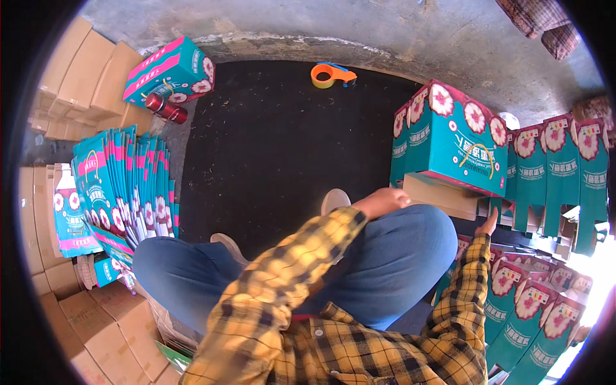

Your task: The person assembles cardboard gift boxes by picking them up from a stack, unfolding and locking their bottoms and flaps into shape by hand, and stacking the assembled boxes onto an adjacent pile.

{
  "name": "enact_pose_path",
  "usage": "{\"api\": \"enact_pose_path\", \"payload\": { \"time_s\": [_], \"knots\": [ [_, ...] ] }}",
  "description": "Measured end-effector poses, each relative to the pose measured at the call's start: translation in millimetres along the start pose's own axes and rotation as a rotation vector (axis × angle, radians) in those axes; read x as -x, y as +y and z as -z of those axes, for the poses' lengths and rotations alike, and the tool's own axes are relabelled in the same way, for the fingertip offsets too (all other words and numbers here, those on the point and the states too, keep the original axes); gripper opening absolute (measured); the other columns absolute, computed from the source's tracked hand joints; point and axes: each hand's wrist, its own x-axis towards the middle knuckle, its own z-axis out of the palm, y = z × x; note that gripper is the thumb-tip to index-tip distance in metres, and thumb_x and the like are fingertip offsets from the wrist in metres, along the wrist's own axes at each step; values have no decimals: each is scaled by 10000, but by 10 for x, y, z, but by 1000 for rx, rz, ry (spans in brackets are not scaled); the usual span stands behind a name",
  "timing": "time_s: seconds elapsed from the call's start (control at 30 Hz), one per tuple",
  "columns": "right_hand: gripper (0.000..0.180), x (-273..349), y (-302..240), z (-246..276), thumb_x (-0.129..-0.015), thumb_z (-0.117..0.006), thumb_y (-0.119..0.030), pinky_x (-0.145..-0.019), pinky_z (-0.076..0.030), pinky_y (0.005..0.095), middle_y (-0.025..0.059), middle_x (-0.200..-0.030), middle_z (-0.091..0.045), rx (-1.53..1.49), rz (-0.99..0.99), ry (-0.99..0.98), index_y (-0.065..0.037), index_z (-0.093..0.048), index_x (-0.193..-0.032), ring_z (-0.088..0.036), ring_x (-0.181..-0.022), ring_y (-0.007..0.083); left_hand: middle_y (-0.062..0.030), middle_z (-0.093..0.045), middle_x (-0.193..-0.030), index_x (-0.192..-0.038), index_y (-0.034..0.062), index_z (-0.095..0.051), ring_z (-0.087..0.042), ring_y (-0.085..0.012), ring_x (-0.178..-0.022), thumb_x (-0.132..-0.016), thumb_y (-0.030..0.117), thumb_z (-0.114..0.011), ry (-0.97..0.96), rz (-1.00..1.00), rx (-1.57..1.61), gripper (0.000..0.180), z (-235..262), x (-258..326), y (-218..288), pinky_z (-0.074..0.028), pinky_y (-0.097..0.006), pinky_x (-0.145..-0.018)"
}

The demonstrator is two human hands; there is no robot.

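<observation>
My left hand (387,201) is above my right knee, fingers curled, close to the lower left of a teal gift carton (463,146). Whether anything is inside those fingers I cannot make out. The carton has pink flower prints and a gold cord handle (477,154); its brown underside (443,196) faces me. At its lower right corner my right hand (489,222) closes on a narrow teal flap (495,205) of the carton. The fingertips there are partly hidden.
More teal cartons (529,147) stand in rows on the right. Folded cartons (128,186) lean on the left by brown boxes (115,330). On the black mat (282,141) lies an orange tape dispenser (332,76). A red flask (165,108) lies against another teal carton (170,70).
</observation>
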Motion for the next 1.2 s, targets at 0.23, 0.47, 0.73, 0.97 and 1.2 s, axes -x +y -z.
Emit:
{"api": "enact_pose_path", "payload": {
  "time_s": [0.23, 0.47, 0.73, 0.97, 1.2],
  "knots": [
    [558, 304, -162, -92, -983, -629, -306, -1026, -445, 386, 125, -1282, -630, -48, 427, -130, -21, -482, -1440, -577, -1168, 251, -185, -668, -1176, -1341, 5, -581, -678, -315, -1059, -1054, 351, -542, 377, 42, -91, 452, 284, 2684, 583, -529, -397, -921],
    [498, 2908, -1968, -1148, -1066, -536, -252, -1068, -437, 375, 144, -1390, -585, 286, 578, -910, -28, -444, -1501, -579, -1259, 246, -128, -664, -1216, -1294, -2, -603, -657, -209, -1099, -997, 86, -597, 1328, 1, -465, 309, 396, 5205, 776, -506, -343, -961],
    [424, 5530, -2512, -1792, -1036, -591, -171, -998, -492, 335, 153, -1262, -662, 854, 1043, -1552, -9, -530, -1423, -641, -1146, 223, -59, -681, -1066, -1229, 7, -622, -642, -144, -993, -972, 244, -690, 2007, 447, 212, 355, 87, 6958, -1920, -521, -289, -827],
    [435, 5936, -2008, -2158, -984, -663, -178, -919, -530, 358, 174, -1209, -679, 1075, 1032, -1696, 1, -566, -1369, -675, -1087, 251, -140, -519, -1429, -1491, 47, -380, -529, -257, -1312, -990, 454, -638, 2209, -314, 1507, 696, 332, 7895, -3648, -426, -432, -1072],
    [448, 5962, -1827, -2283, -946, -687, -179, -878, -542, 379, 200, -1175, -690, 1326, 1057, -1596, 5, -582, -1340, -694, -1036, 283, -132, -480, -1471, -1425, 87, -433, -492, -285, -1364, -964, 354, -692, 2226, -734, 1867, 593, 904, 8482, -4638, -359, -529, -1118]
  ]
}}
